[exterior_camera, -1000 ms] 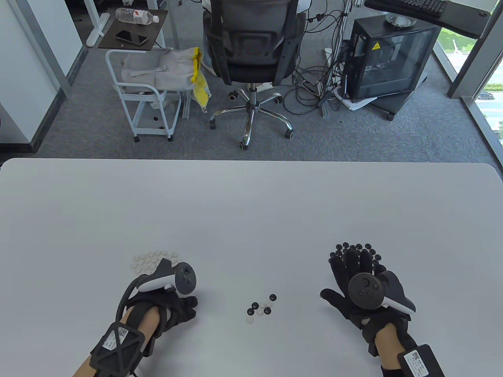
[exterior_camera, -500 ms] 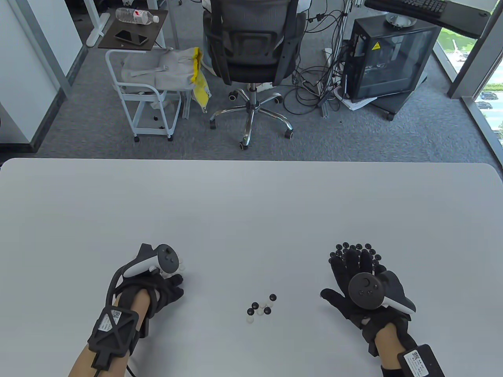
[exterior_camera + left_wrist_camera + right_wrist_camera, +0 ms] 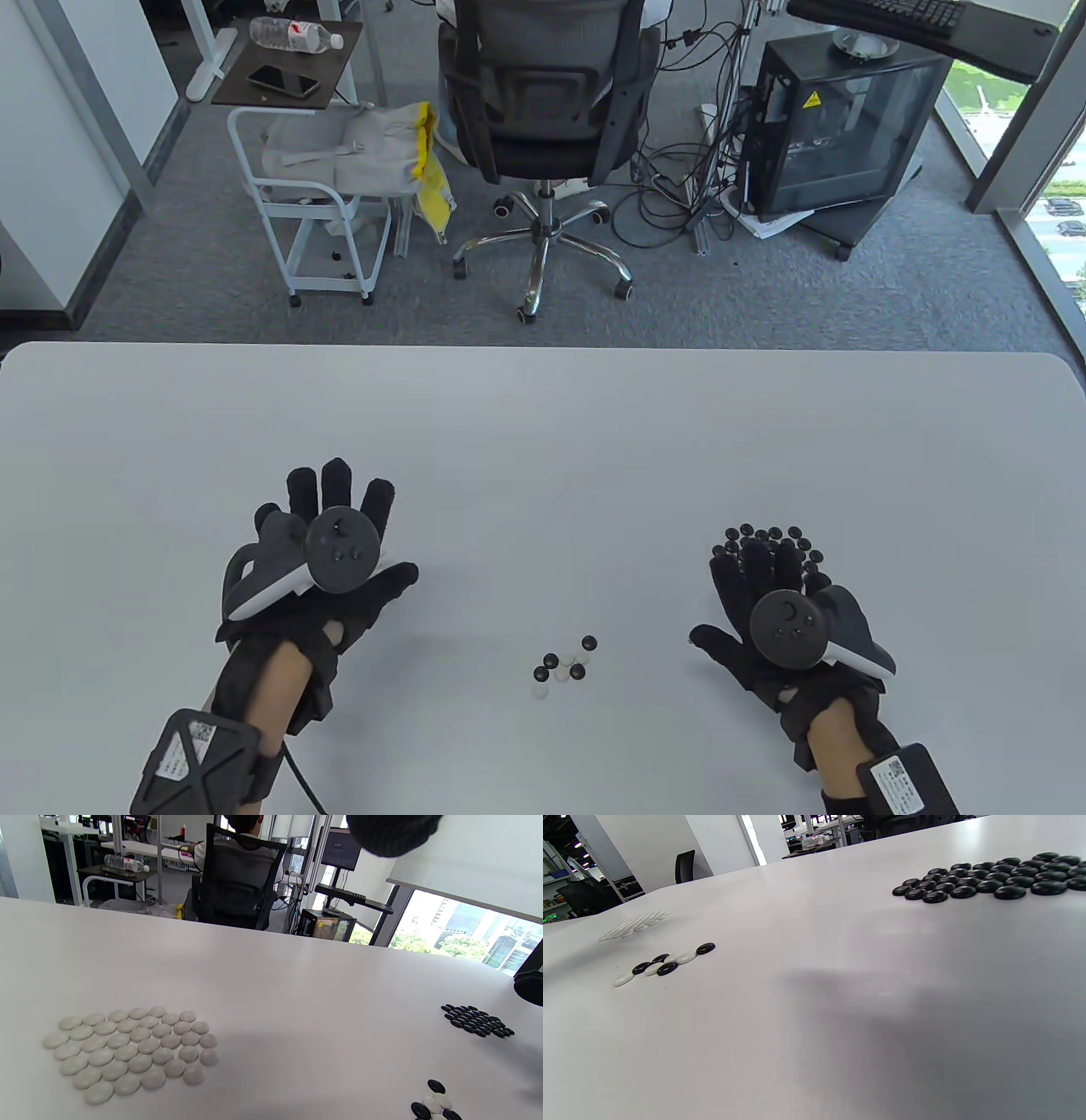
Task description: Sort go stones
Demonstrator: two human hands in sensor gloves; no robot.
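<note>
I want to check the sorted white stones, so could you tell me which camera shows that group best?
The left wrist view: the white stones lie close and unobstructed, each one distinct. In the table view the left hand covers them. The right wrist view shows only a distant, flat pale patch.

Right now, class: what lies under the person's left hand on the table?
In the table view the left hand covers that spot. The left wrist view shows a flat patch of white stones there. Whether the fingers touch them cannot be seen.

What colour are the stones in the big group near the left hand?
White. The sorted stones show best in the left wrist view; in the table view the left hand covers them.
</note>
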